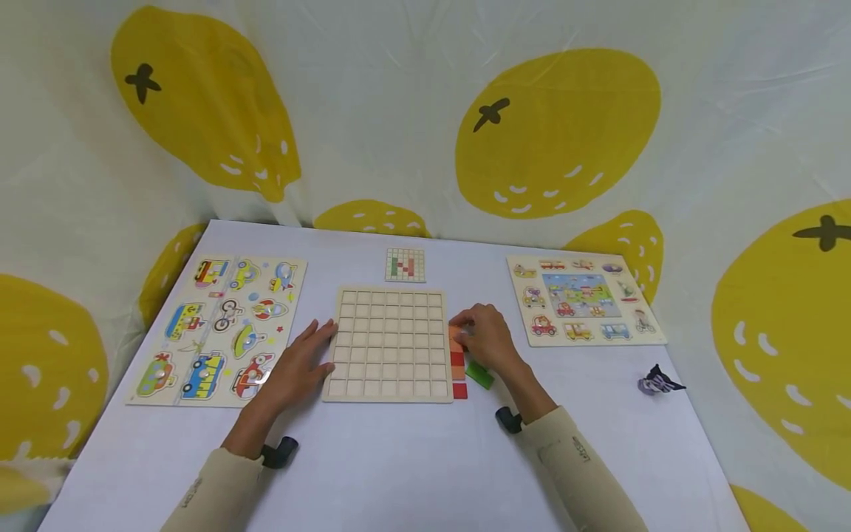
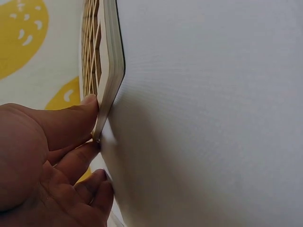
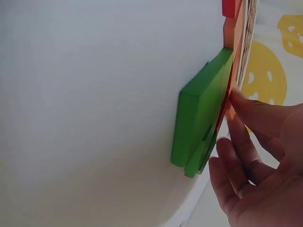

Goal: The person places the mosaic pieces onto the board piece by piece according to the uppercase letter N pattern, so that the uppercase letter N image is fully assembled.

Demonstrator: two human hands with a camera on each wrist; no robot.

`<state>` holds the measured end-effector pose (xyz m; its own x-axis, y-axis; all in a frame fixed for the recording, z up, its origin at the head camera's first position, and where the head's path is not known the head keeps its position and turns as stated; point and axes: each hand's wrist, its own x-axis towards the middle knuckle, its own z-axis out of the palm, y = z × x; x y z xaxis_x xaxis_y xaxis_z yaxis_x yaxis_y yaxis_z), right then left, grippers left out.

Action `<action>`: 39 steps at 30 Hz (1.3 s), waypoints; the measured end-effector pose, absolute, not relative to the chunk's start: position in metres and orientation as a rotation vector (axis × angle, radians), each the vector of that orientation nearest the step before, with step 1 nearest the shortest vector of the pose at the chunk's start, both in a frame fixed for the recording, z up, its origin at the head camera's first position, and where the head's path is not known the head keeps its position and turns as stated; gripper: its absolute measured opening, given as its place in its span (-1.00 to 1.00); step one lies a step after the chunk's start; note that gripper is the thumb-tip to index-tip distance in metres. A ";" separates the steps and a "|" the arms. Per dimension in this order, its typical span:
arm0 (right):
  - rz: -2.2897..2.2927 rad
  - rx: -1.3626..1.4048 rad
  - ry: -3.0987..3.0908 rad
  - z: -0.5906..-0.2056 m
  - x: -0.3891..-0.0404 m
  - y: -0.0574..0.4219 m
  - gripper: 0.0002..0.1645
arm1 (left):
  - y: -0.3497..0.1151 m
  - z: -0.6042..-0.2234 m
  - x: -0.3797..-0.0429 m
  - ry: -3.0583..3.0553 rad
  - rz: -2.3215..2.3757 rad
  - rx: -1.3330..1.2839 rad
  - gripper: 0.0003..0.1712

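Note:
A square wooden grid board [image 1: 388,355] lies in the middle of the table, its cells bare. My left hand [image 1: 302,366] rests along its left edge, fingers extended; in the left wrist view the thumb [image 2: 80,116] touches the board's rim [image 2: 111,71]. Along the right edge runs a column of orange and red tiles [image 1: 459,375]. My right hand [image 1: 488,338] is at the column's upper end, thumb and fingertips pinching an orange tile [image 1: 455,332], partly hidden by the fingers. Green blocks [image 1: 479,374] lie beside the column, just below this hand; the right wrist view shows the green blocks [image 3: 199,113] close up.
A small pattern card [image 1: 405,265] with green and red cells lies behind the board. A vehicle peg puzzle [image 1: 222,332] lies at the left, and another picture puzzle [image 1: 585,299] at the right. A dark crumpled item [image 1: 660,380] sits near the right table edge.

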<state>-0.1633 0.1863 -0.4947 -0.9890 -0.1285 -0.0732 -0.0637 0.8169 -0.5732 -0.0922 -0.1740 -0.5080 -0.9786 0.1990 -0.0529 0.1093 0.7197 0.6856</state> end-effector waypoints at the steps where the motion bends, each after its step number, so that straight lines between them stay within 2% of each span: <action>1: -0.903 -0.156 2.893 -0.495 -0.164 0.186 -0.79 | -0.174 -0.508 -0.092 2.797 1.098 0.251 -0.14; 8: -0.919 -0.089 2.895 -0.492 -0.165 0.185 -0.89 | -0.175 -0.509 -0.093 2.804 1.040 0.262 -0.13; 24: -1.170 -0.160 2.848 -0.485 -0.166 0.158 -0.81 | -0.174 -0.507 -0.091 2.789 1.086 0.255 -0.15; 39: -1.114 -0.183 2.795 -0.487 -0.173 0.123 -0.84 | -0.169 -0.502 -0.091 2.758 1.107 0.188 -0.15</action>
